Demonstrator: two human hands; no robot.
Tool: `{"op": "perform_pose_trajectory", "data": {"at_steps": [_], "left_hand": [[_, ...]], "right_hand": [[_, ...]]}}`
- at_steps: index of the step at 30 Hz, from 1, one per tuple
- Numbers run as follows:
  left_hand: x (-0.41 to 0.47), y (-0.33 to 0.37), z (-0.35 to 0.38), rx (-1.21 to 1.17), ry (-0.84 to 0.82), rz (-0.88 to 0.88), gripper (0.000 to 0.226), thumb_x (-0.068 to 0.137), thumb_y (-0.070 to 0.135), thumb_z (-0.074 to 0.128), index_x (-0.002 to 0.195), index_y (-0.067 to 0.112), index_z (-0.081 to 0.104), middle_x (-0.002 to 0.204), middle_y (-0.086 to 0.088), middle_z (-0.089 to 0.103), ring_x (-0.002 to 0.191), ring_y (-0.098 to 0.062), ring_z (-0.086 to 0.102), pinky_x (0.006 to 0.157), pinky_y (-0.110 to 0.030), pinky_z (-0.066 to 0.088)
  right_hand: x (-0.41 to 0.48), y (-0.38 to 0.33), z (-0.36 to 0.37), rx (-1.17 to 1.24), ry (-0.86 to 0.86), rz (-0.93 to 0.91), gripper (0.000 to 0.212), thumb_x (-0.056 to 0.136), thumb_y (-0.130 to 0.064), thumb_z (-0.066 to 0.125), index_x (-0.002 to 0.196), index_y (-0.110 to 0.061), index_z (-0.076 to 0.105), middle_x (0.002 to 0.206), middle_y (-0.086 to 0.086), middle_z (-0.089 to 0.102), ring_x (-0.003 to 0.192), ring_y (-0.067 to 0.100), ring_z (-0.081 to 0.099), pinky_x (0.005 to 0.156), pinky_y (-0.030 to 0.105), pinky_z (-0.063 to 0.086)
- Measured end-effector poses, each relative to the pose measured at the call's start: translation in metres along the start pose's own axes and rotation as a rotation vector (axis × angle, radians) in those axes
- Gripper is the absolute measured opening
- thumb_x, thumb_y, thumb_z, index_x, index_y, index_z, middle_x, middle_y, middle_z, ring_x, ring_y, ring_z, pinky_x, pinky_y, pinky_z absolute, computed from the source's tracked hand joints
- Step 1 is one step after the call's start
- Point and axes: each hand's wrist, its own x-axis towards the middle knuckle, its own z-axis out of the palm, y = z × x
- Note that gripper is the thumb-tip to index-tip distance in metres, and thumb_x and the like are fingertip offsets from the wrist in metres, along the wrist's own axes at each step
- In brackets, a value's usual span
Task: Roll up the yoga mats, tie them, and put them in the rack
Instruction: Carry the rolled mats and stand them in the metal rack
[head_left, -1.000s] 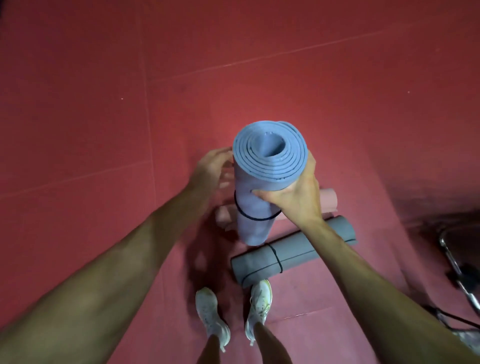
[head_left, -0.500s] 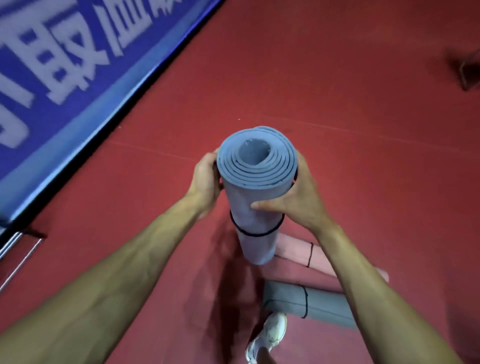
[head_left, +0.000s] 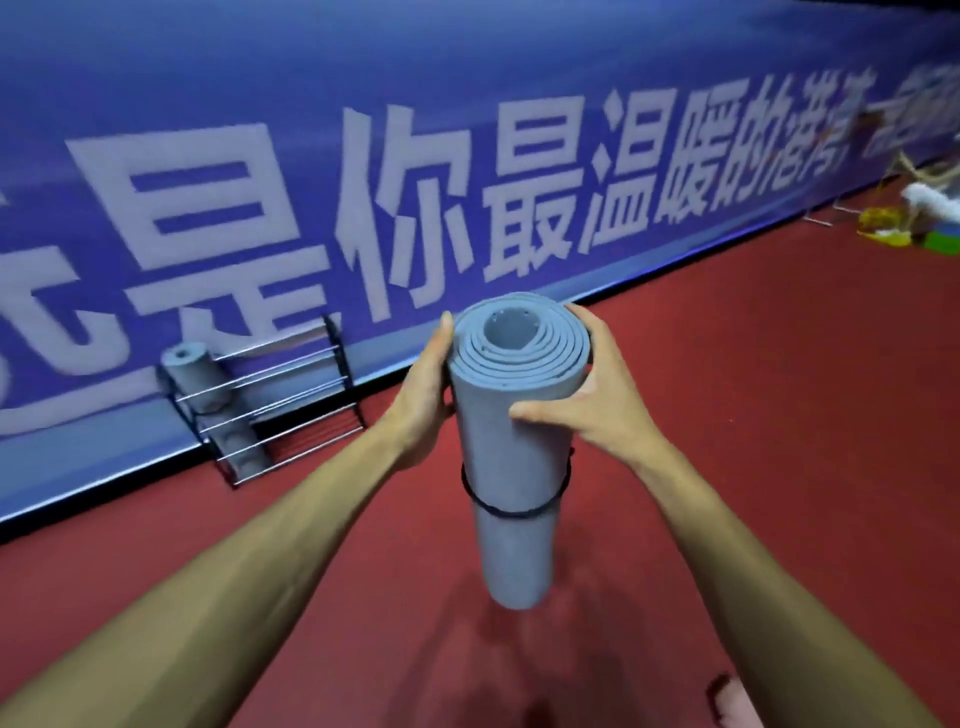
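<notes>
Head: left hand (head_left: 423, 400), right hand (head_left: 587, 410) grip blue mat (head_left: 511, 467); rack (head_left: 275, 408) holds grey mat (head_left: 197, 376).

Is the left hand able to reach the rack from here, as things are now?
Probably not yet. The left hand grips the rolled mat together with the right hand, and the rack stands apart by the banner. Bare floor lies between, so walking closer looks unobstructed.
</notes>
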Motion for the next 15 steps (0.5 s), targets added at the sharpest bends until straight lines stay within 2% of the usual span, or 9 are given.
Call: {"op": "perform_pose_trajectory", "data": {"at_steps": [2,3,5,6,9,11,13,15], "left_hand": [[-0.016,0.023,-0.042,0.055,0.012,0.039,0.057,0.085,0.072,0.036,0.126,0.039,0.058,0.125,0.014,0.063,0.122,-0.01,0.054,0.1,-0.039,0.038],[-0.023,0.033,-0.06,0.078,0.024,0.075,0.05,0.086,0.066,0.042,0.124,0.037,0.058,0.122,0.013,0.065,0.118,-0.008,0.057,0.097,-0.036,0.042],[-0.032,0.047,-0.096,0.11,0.04,0.152,0.032,0.096,0.042,0.047,0.122,0.029,0.058,0.12,0.008,0.067,0.111,-0.007,0.061,0.09,-0.029,0.049],[-0.035,0.052,-0.113,0.127,0.055,0.179,0.033,0.096,0.035,0.049,0.127,0.024,0.056,0.123,0.004,0.065,0.114,-0.01,0.06,0.092,-0.03,0.049],[-0.036,0.056,-0.169,0.191,0.126,0.197,0.057,0.086,0.038,0.061,0.138,0.023,0.045,0.133,0.004,0.058,0.124,-0.012,0.053,0.106,-0.041,0.039],[-0.032,0.055,-0.206,0.211,0.138,0.181,0.067,0.081,0.039,0.068,0.14,0.025,0.041,0.136,0.006,0.056,0.128,-0.012,0.05,0.109,-0.043,0.036],[-0.025,0.056,-0.238,0.287,0.136,0.183,0.079,0.072,0.043,0.075,0.141,0.031,0.038,0.138,0.011,0.053,0.13,-0.009,0.046,0.108,-0.037,0.038],[-0.012,0.058,-0.265,0.345,0.168,0.161,0.088,0.061,0.043,0.081,0.138,0.037,0.038,0.135,0.019,0.053,0.129,-0.001,0.045,0.1,-0.022,0.044]], "right_hand": [[0.02,-0.027,0.04,0.022,-0.038,-0.053,0.108,0.035,-0.052,0.09,0.129,-0.035,0.04,0.133,-0.008,0.051,0.123,0.002,0.047,0.104,0.018,0.036],[0.029,-0.037,0.059,0.039,-0.056,-0.068,0.105,0.036,-0.051,0.089,0.127,-0.038,0.039,0.131,-0.01,0.052,0.121,0.0,0.048,0.102,0.016,0.036],[0.044,-0.052,0.093,0.082,-0.082,-0.084,0.104,0.035,-0.054,0.088,0.125,-0.041,0.038,0.129,-0.014,0.055,0.121,0.001,0.051,0.102,0.02,0.039],[0.051,-0.057,0.109,0.101,-0.096,-0.085,0.103,0.035,-0.053,0.088,0.124,-0.043,0.039,0.127,-0.016,0.056,0.12,0.0,0.051,0.101,0.021,0.04],[0.079,-0.066,0.157,0.163,-0.165,-0.098,0.099,0.034,-0.049,0.091,0.12,-0.047,0.041,0.121,-0.023,0.057,0.116,-0.003,0.053,0.097,0.02,0.043],[0.101,-0.064,0.189,0.215,-0.204,-0.096,0.102,0.033,-0.048,0.092,0.123,-0.041,0.044,0.121,-0.022,0.059,0.117,0.0,0.054,0.098,0.022,0.045],[0.128,-0.057,0.22,0.27,-0.259,-0.096,0.099,0.038,-0.035,0.096,0.125,-0.036,0.048,0.12,-0.02,0.061,0.117,0.002,0.055,0.1,0.025,0.046],[0.161,-0.046,0.249,0.32,-0.325,-0.091,0.097,0.04,-0.032,0.096,0.125,-0.037,0.05,0.118,-0.021,0.063,0.116,0.0,0.056,0.099,0.025,0.047]]}}
